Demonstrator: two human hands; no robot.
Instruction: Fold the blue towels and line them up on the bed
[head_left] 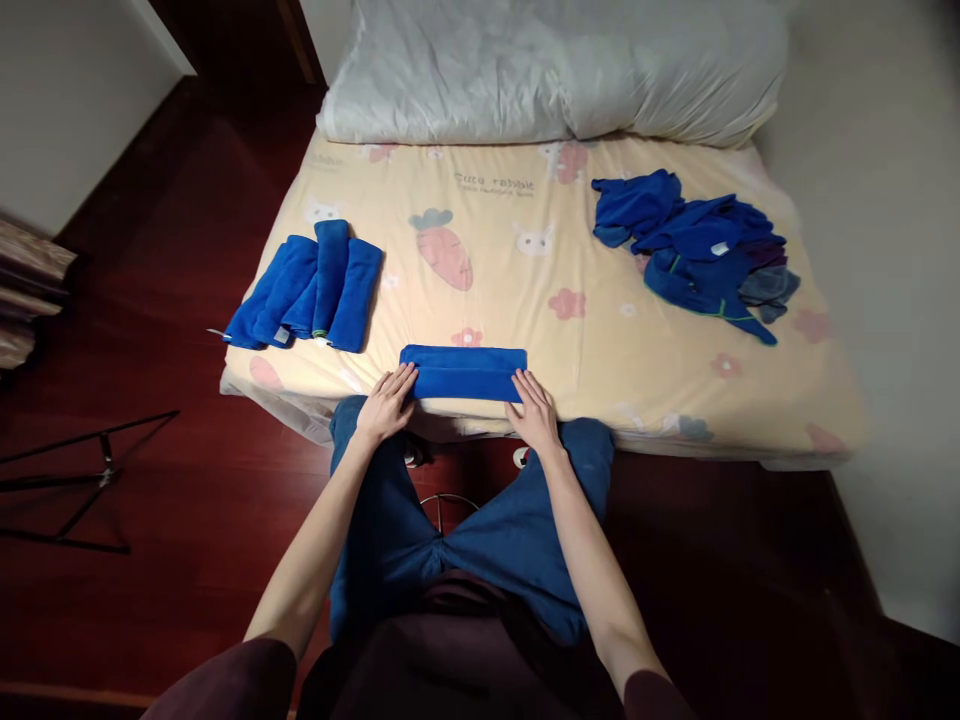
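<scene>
A blue towel (463, 372), folded into a long narrow strip, lies at the near edge of the bed (570, 400). My left hand (386, 403) rests flat on its left end, fingers stretched out. At the strip's right end my right hand (535, 410) lies flat in the same way. Neither hand grips anything. Both forearms reach forward over my knees in blue jeans.
Several folded blue towels (309, 286) lie side by side at the bed's left. A heap of unfolded blue cloths (697, 250) sits at the right. A white pillow (555, 70) lies at the head. A black stand (82, 480) is on the dark wooden floor at the left.
</scene>
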